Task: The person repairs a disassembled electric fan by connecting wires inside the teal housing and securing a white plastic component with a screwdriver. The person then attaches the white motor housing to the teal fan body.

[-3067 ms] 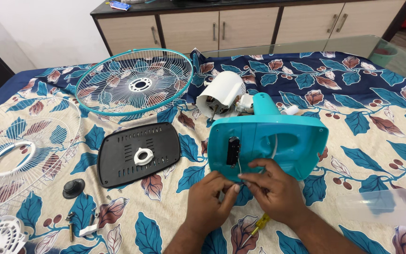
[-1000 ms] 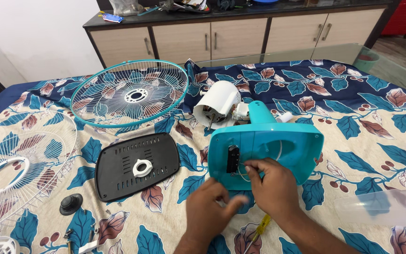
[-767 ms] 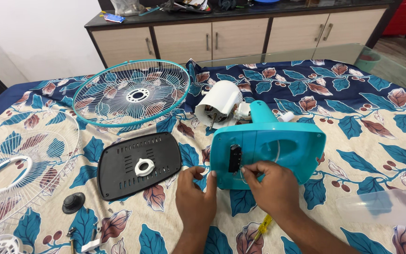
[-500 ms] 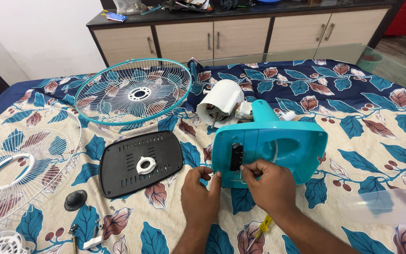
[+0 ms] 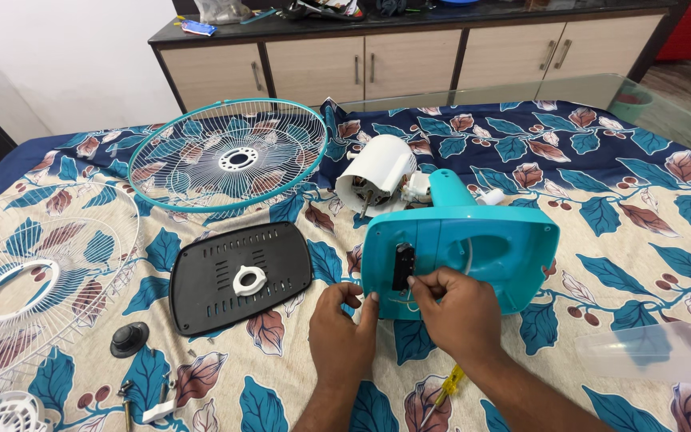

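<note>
Steadying the upturned teal fan base [image 5: 473, 252] on the floral bedsheet [image 5: 617, 200], the left hand [image 5: 341, 340] grips its near edge while the right hand [image 5: 453, 312] pinches thin wires beside the black switch block [image 5: 402, 266].

A teal fan grille [image 5: 229, 156] leans near a black base plate [image 5: 240, 276]. A white grille [image 5: 37, 272] lies left. A yellow screwdriver [image 5: 444, 390] rests below.
</note>
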